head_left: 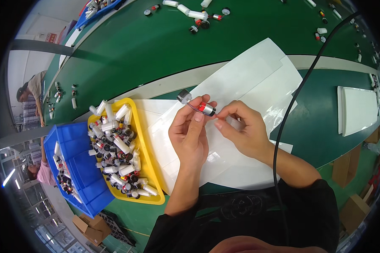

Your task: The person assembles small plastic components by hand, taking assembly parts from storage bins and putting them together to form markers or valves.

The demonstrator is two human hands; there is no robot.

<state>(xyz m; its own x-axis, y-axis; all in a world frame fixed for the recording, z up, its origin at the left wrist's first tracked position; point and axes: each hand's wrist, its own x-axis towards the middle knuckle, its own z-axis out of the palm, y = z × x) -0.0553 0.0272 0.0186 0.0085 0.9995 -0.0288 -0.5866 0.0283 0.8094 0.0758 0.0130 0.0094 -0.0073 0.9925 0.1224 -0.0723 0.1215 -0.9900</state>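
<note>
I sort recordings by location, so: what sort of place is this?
Probably a factory assembly area: a yellow bin holds many small parts, and similar pieces lie on a green bench.

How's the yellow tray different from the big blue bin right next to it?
Colour: the tray is yellow, the bin blue.
Place: the yellow tray sits nearer the person's left hand; the blue bin is farther left.
Filling: a big heap of parts shows in the yellow tray, but fewer show in the blue bin.
Same: both hold white tubes and small dark pieces.
</note>
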